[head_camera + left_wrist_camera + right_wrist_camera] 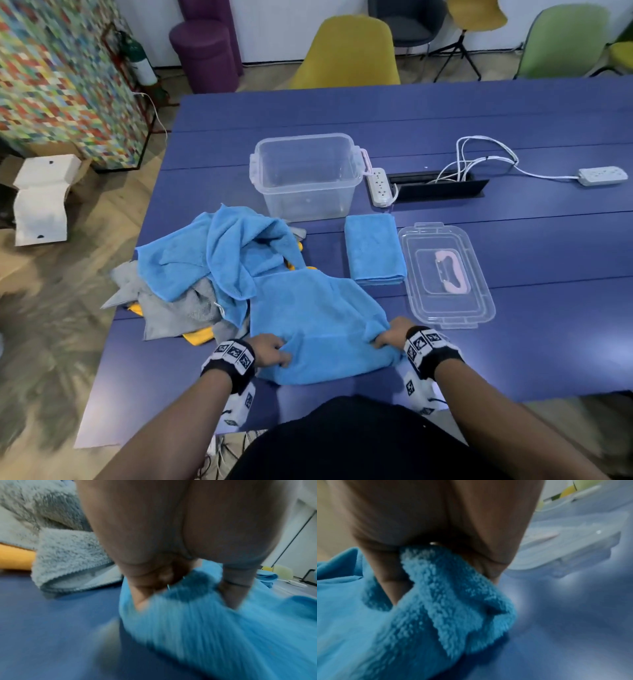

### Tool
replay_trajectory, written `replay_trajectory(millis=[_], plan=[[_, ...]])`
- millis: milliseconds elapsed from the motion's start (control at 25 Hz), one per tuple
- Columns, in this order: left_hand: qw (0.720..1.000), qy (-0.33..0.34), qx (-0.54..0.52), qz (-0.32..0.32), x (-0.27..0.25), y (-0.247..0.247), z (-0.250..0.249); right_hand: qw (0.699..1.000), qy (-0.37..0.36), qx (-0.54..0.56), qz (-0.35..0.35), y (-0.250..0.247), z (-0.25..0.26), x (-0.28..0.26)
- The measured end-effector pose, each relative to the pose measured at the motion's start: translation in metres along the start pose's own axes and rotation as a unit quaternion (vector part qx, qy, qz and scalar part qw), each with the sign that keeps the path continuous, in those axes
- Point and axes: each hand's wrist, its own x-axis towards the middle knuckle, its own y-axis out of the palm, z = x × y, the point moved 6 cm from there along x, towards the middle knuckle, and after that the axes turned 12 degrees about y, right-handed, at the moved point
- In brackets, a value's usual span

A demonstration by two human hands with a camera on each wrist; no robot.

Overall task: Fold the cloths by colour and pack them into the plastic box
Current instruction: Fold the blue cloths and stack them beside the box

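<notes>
A light blue cloth [315, 318] lies spread on the blue table [513, 240] in front of me. My left hand [274, 353] pinches its near left corner, and the left wrist view shows my left hand [185, 586] with blue cloth [197, 622] bunched between the fingers. My right hand [390, 334] grips the near right corner; the right wrist view has my right hand [440, 563] with a fold of blue cloth [453, 595] inside it. A folded blue cloth [374, 248] lies beside the empty clear plastic box [305, 174]. More blue cloth [219, 253] tops the pile at left.
Grey cloths [178, 308] and yellow cloths [198, 335] lie under the pile at the table's left edge. The box's clear lid [445, 274] rests at right. Two power strips [380, 186] and cables [479, 161] sit behind. Chairs [346, 51] stand beyond the table.
</notes>
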Motion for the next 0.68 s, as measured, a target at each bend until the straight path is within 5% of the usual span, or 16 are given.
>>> replay_trajectory(millis=[240,360,480,600,680], plan=[[0.989,-0.1,0.035,0.099,-0.005,0.019,0.016,0.991,0.06,-0.118,0.034,0.016,-0.027,0.001],[0.988,-0.116,-0.018,0.103,-0.018,0.022,0.015,0.997,0.011,-0.032,0.069,0.015,-0.024,-0.003],[0.957,-0.078,-0.265,-0.093,-0.024,-0.023,0.001,0.97,-0.028,0.241,-0.011,-0.026,-0.012,-0.003],[0.845,-0.015,-0.384,-0.371,-0.046,-0.105,-0.015,0.859,-0.112,0.499,-0.026,-0.086,0.012,-0.035],[0.779,0.061,-0.404,-0.476,-0.073,-0.156,-0.034,0.793,-0.177,0.582,-0.02,-0.126,0.022,-0.056]])
